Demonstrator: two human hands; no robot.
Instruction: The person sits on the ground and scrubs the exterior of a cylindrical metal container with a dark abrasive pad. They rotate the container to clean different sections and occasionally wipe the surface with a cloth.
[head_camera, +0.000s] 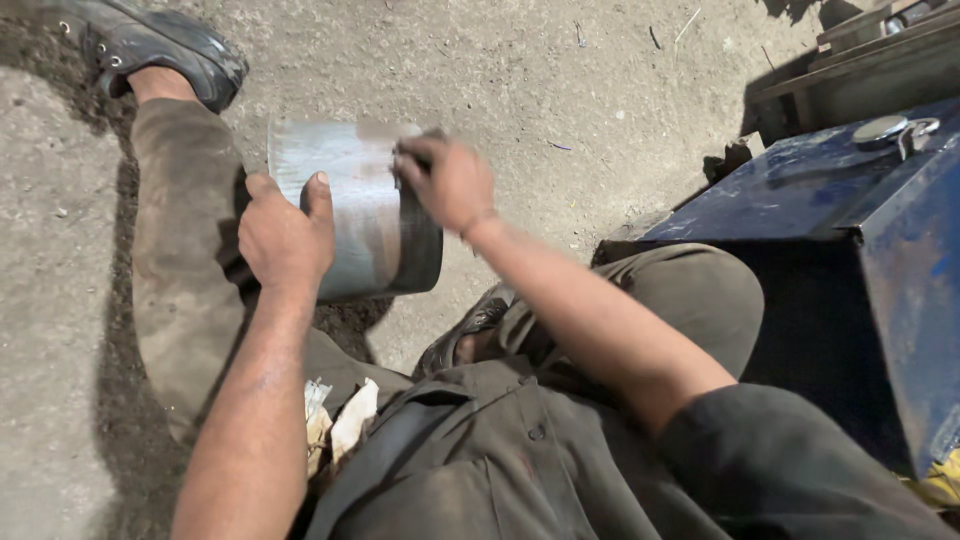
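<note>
- The left hand (285, 235) grips the metal cylinder (355, 210) from the near left side; the thumb lies on the curved wall and the fingers close around the edge.
- The right hand (450, 180) presses on the right end of the cylinder, and the fingers are curled over a dark small thing that I cannot identify.
- The cylinder lies on its side, above the left leg (180, 260), in the middle left of the scene, and its grey wall is shiny with dull patches.
- A dark shoe (160, 45) is at the far left, on the dusty ground (560, 80).
- A blue metal box (840, 200) stands at the right, well apart from the cylinder.
- Pieces of pale paper (340, 420) stick out near the trouser pocket.
</note>
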